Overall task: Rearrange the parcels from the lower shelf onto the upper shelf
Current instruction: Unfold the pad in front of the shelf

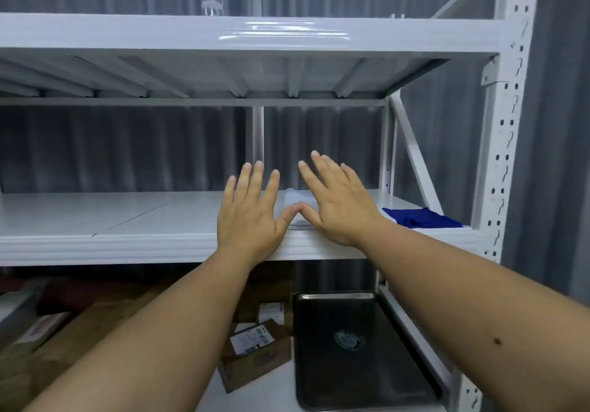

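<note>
I have both hands out flat over the upper shelf [105, 217]: the left hand [247, 217] and the right hand [338, 207] are palm-down, fingers [252, 177] spread wide and holding nothing, thumbs touching at the tips above a pale, flat parcel [295, 199] that lies near the shelf's front edge. I judge that one just set down, so the step in hand is to let go cleanly and go back for another. The remaining parcels sit on the lower shelf [274, 392]: a brown labelled box [255, 355] beside a black tray [351, 363], a smaller white box [271, 312] behind it, and more cartons [38, 332] at the left, blurred. To do it well I would lift both palms straight up so the pale parcel is not dragged, then reach down clear of the shelf lip. A blue cloth [421, 218] lies well to the right.
</note>
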